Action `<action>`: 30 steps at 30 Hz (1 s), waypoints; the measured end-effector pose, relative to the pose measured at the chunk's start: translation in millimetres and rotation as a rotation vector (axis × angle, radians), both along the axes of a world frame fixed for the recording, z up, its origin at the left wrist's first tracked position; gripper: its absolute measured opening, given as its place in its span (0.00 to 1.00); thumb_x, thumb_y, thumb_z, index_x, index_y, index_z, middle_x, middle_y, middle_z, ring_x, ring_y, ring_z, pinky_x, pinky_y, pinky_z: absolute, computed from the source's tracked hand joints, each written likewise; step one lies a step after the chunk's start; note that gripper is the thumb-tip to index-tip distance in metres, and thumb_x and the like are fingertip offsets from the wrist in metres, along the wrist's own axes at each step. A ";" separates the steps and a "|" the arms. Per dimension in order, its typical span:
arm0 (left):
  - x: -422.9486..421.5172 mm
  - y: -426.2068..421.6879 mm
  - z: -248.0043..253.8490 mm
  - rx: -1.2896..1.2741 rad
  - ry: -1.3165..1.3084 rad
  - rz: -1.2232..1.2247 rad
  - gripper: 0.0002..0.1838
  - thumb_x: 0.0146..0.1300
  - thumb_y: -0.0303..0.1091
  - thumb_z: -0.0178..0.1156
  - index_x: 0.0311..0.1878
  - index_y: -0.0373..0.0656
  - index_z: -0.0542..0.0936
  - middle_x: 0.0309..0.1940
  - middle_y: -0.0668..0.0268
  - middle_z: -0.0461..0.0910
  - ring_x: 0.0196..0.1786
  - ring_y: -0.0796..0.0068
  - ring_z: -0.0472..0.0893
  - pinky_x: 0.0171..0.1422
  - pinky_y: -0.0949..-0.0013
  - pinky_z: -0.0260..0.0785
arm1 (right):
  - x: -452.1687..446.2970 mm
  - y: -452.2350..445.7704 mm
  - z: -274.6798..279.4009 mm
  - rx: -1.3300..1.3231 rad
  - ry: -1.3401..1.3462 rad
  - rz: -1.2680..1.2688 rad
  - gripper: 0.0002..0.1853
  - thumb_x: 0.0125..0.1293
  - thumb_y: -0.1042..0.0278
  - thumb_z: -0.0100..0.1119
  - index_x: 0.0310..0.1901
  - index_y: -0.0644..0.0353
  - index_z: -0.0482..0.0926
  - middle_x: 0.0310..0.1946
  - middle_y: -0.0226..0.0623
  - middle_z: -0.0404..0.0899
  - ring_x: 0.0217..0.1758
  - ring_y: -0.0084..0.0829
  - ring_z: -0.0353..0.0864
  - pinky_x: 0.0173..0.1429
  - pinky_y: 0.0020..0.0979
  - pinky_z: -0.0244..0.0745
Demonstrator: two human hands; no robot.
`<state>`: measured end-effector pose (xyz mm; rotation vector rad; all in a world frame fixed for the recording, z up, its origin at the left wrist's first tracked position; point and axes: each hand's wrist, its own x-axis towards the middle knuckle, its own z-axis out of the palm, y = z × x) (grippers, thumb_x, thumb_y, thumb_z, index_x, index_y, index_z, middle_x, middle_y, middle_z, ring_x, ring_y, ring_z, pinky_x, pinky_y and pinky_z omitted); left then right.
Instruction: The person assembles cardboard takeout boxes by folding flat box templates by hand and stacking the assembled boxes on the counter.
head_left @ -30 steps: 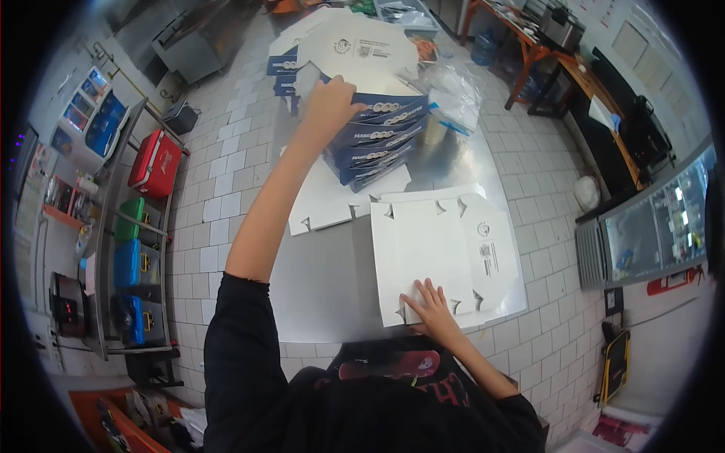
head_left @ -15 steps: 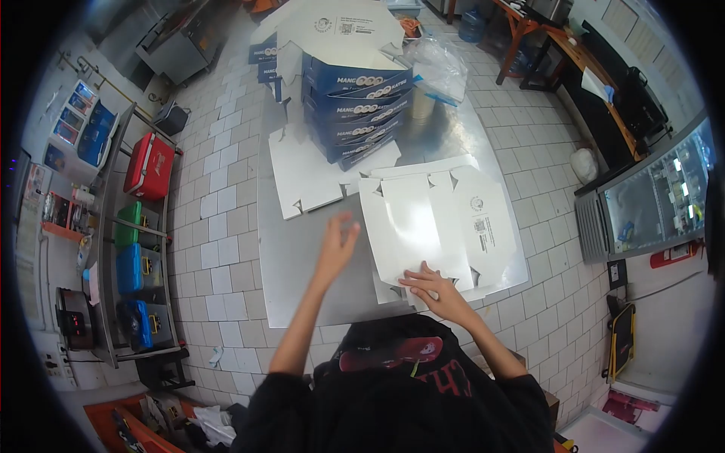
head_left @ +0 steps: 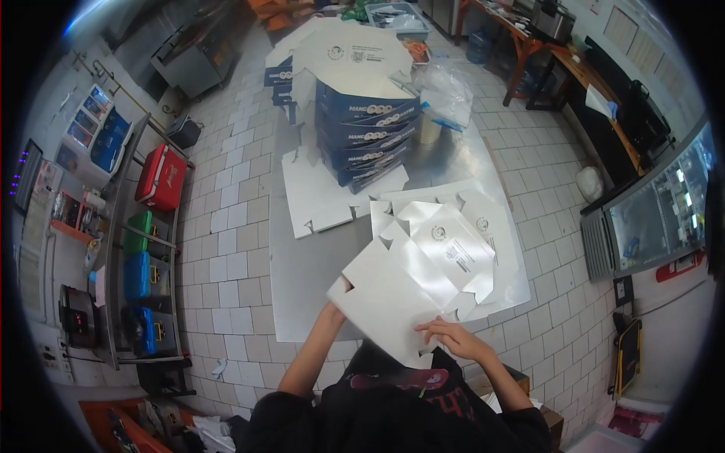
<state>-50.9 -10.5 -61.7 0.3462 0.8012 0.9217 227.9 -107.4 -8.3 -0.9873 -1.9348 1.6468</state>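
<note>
A flat, unfolded cardboard pizza-style box [head_left: 393, 294], white with a printed logo and code, is tilted up off the table in front of me. My left hand [head_left: 337, 308] grips its left edge, with most of its fingers hidden behind the cardboard. At the near edge, my right hand [head_left: 451, 337] holds the same flat box, fingers bent over the corner. Beneath it lie more flat white box sheets [head_left: 507, 264] on the metal table [head_left: 310, 279]. Beyond them, folded dark-blue boxes [head_left: 366, 140] stand in a leaning stack.
More white flat sheets [head_left: 306, 189] lie under and beside the blue stack. A clear plastic bag [head_left: 449, 94] sits right of it. A metal shelf with a red cooler [head_left: 161, 177] stands left; a glass-door fridge [head_left: 657, 204] stands right.
The top flat box has been lifted and turned off the pile. My left hand, empty and raised before, now holds its left edge; my right hand has come slightly nearer with it.
</note>
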 end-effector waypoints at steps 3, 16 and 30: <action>4.9 5.2 4.7 -0.093 0.049 -0.040 0.32 0.62 0.51 0.53 0.63 0.43 0.62 0.54 0.62 0.70 0.55 0.73 0.71 0.57 0.68 0.67 | -19.1 16.8 27.6 -0.048 -0.089 -0.163 0.20 0.61 0.71 0.45 0.56 0.56 0.70 0.48 0.39 0.72 0.53 0.36 0.70 0.65 0.44 0.54; -64.7 -17.7 97.1 0.336 0.548 -0.530 0.38 0.53 0.44 0.63 0.64 0.42 0.58 0.51 0.62 0.69 0.54 0.73 0.68 0.55 0.71 0.64 | -147.8 38.6 59.8 0.712 -0.214 -0.169 0.20 0.54 0.62 0.62 0.50 0.51 0.74 0.44 0.43 0.68 0.46 0.40 0.69 0.50 0.42 0.65; -218.4 -66.8 119.6 0.122 0.309 0.706 0.24 0.59 0.28 0.52 0.58 0.41 0.58 0.41 0.65 0.69 0.43 0.76 0.71 0.45 0.75 0.67 | -342.6 -4.0 103.9 0.945 -0.146 -0.002 0.08 0.60 0.68 0.55 0.38 0.60 0.71 0.29 0.35 0.72 0.32 0.31 0.74 0.36 0.29 0.69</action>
